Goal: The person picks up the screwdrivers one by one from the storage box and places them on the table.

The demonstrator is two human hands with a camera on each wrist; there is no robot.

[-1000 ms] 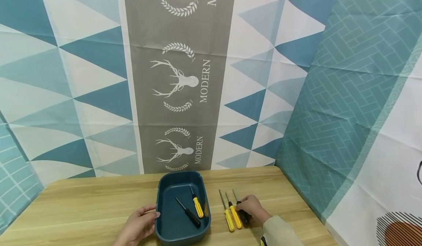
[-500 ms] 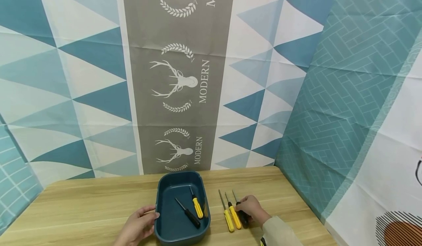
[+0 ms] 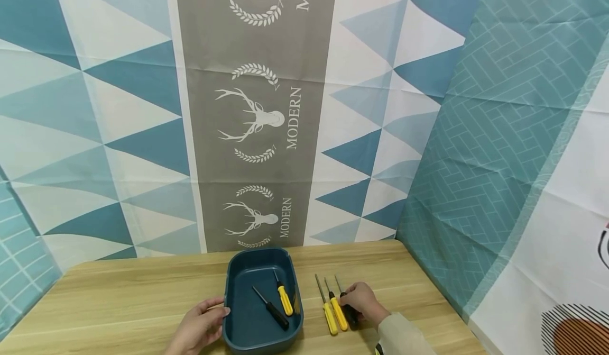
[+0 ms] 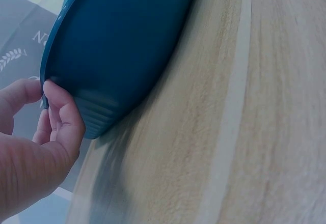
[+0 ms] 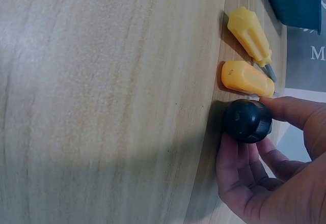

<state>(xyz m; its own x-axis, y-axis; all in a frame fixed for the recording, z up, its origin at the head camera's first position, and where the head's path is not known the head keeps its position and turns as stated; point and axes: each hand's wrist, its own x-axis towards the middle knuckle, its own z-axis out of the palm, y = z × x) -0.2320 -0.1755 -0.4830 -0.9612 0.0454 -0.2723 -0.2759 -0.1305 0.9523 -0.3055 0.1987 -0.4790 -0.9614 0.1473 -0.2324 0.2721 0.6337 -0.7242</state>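
My left hand [image 3: 202, 324] pinches the left rim of a dark blue rectangular bin [image 3: 247, 336] between thumb and fingers, as the left wrist view shows close up. Inside the bin lie a black-handled screwdriver [image 3: 276, 313] and a yellow-handled screwdriver [image 3: 285, 299]. To the bin's right, my right hand [image 3: 363, 301] grips the handle of another black screwdriver [image 5: 247, 120], thumb on one side and fingers on the other. Its shaft points away toward the wall. Left of it two yellow screwdrivers [image 3: 330, 318] lie side by side on the table.
The wooden table [image 3: 133, 297] reaches back to a patterned cloth wall [image 3: 257, 133]. A teal cloth [image 3: 476, 185] hangs along the table's right edge. Bare wood shows left of the bin and behind the screwdrivers.
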